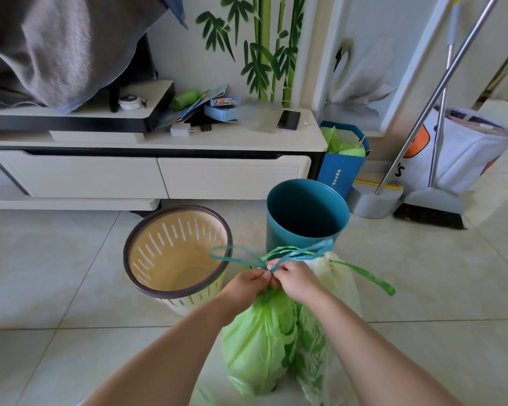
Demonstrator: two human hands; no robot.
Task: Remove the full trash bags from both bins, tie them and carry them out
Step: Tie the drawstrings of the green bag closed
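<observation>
A full green trash bag (255, 344) stands on the floor below my hands. My left hand (248, 284) and my right hand (296, 284) pinch its blue-green drawstring (241, 257) at the bag's neck, the loops sticking out to both sides. A second bag (332, 332), pale with green print, leans against the first on the right, its green drawstring (367, 276) trailing right. The beige slotted bin (176, 253) and the teal bin (307, 213) stand behind, both without bags.
A white TV cabinet (159, 168) with drawers runs along the wall, with a phone (289, 119) and boxes on top. To the right stand a blue paper bag (342, 165), a broom and dustpan (423, 200) and a white fabric basket (464, 150). Tiled floor all around.
</observation>
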